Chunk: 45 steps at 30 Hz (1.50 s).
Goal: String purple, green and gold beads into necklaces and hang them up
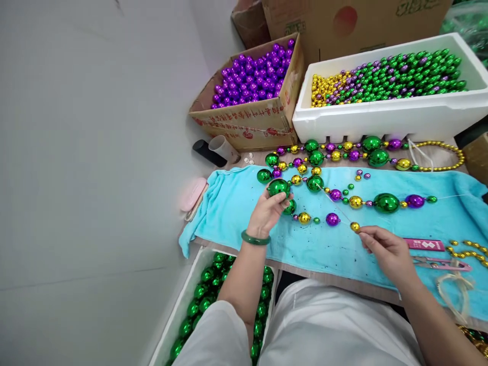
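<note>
Wearing a green bangle, my left hand (267, 211) has its fingers closed round a large shiny green bead (279, 188). My right hand (385, 249) pinches a small gold bead (355, 226). A thin pale thread (339, 208) runs from this bead up toward the beads in the middle. Between my hands, a loose purple bead (332, 219) lies on the turquoise towel (232, 203). A strand of green, gold and purple beads (386, 203) stretches to the right, its thread trailing past the end. Several small loose beads (351, 187) sit above the strand.
Behind the towel stand a cardboard box (244, 124) of purple beads and a white foam box (381, 119) of mixed beads. Pink-handled thread snips (442, 263) lie at right. A bin (183, 297) of green beads is below left. A cup (224, 148) stands near the wall.
</note>
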Tool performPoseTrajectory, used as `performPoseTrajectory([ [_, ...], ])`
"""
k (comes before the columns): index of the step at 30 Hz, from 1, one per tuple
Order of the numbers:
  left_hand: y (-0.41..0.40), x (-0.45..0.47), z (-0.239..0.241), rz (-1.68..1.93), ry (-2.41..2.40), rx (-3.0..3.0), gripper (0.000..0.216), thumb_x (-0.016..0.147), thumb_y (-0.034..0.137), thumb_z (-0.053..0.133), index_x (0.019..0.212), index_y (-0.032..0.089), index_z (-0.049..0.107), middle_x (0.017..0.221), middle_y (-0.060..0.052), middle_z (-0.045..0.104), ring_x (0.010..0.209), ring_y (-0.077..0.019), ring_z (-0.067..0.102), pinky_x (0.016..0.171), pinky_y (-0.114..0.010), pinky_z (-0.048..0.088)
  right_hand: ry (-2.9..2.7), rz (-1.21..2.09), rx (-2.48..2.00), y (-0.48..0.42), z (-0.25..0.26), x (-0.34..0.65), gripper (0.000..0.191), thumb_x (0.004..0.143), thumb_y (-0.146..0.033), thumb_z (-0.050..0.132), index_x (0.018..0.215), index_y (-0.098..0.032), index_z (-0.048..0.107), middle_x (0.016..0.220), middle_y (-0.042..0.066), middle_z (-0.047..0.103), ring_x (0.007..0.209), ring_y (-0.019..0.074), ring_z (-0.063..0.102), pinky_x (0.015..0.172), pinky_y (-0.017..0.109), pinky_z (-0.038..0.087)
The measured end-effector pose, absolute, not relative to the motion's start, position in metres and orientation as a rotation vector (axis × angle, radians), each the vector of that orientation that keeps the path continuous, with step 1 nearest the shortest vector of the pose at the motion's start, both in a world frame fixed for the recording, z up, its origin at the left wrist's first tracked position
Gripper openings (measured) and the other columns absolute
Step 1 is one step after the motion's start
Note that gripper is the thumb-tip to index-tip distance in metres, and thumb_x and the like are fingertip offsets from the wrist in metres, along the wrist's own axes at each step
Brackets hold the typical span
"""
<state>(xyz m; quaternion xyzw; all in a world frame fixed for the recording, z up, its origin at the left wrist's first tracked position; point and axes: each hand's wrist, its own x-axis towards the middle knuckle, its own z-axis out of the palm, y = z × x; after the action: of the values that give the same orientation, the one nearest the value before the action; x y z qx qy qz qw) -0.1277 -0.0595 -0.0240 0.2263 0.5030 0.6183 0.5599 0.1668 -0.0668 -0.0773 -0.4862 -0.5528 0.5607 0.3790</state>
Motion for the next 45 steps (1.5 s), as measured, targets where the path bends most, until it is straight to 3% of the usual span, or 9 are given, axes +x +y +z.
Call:
performPoseTrajectory([
  [3, -0.054, -0.103, -0.014, 1.397, 0.965, 0.371, 0.035, 0.072, 0.038, 0.066, 0.099, 0.017, 0.061, 0.091, -0.006, 0.066, 0.064, -0.011, 0.059, 0.048, -0.019, 0.042, -1.446, 1.443, -1.211, -0.072, -0.076, 0.165, 0.022, 0.079, -0.039, 0.064, 0.081, -0.018, 0.071, 0.056, 0.0, 0.054, 0.052, 0.0109, 0.047, 0.048, 0.023, 0.04],
  [8, -0.046, -0.085, -0.01, 1.334, 0.809, 0.241, 0.042, 0.079, 0.054, 0.052, 0.089, 0.014, 0.063, 0.087, -0.009, 0.067, 0.055, -0.0084, 0.053, 0.042, -0.018, 0.037, -1.489, 1.425, -1.21, -0.077, -0.072, 0.169, 0.023, 0.08, -0.039, 0.063, 0.081, -0.017, 0.072, 0.055, 0.0, 0.052, 0.051, 0.0104, 0.045, 0.046, 0.023, 0.036],
  [28, -0.048, -0.071, -0.014, 1.316, 0.861, 0.353, 0.042, 0.078, 0.054, 0.055, 0.09, 0.015, 0.062, 0.086, -0.01, 0.068, 0.053, -0.0083, 0.052, 0.041, -0.018, 0.036, -1.508, 1.443, -1.248, -0.078, -0.076, 0.178, 0.025, 0.081, -0.041, 0.062, 0.08, -0.017, 0.072, 0.056, 0.0, 0.05, 0.051, 0.0101, 0.04, 0.047, 0.024, 0.033],
  [34, -0.055, -0.055, -0.02, 1.269, 1.062, 0.678, 0.05, 0.065, 0.045, 0.074, 0.104, 0.018, 0.057, 0.092, -0.007, 0.069, 0.057, -0.0117, 0.057, 0.046, -0.022, 0.039, -1.5, 1.457, -1.245, -0.075, -0.077, 0.176, 0.025, 0.08, -0.04, 0.062, 0.08, -0.017, 0.071, 0.056, -0.001, 0.052, 0.051, 0.01, 0.041, 0.047, 0.024, 0.033],
  [45, -0.053, -0.045, -0.021, 1.224, 1.069, 0.828, 0.052, 0.069, 0.043, 0.074, 0.111, 0.02, 0.055, 0.095, -0.006, 0.065, 0.062, -0.0108, 0.055, 0.049, -0.022, 0.04, -1.449, 1.46, -1.247, -0.068, -0.086, 0.18, 0.023, 0.08, -0.039, 0.062, 0.08, -0.017, 0.07, 0.056, -0.001, 0.051, 0.053, 0.0102, 0.042, 0.049, 0.024, 0.034],
])
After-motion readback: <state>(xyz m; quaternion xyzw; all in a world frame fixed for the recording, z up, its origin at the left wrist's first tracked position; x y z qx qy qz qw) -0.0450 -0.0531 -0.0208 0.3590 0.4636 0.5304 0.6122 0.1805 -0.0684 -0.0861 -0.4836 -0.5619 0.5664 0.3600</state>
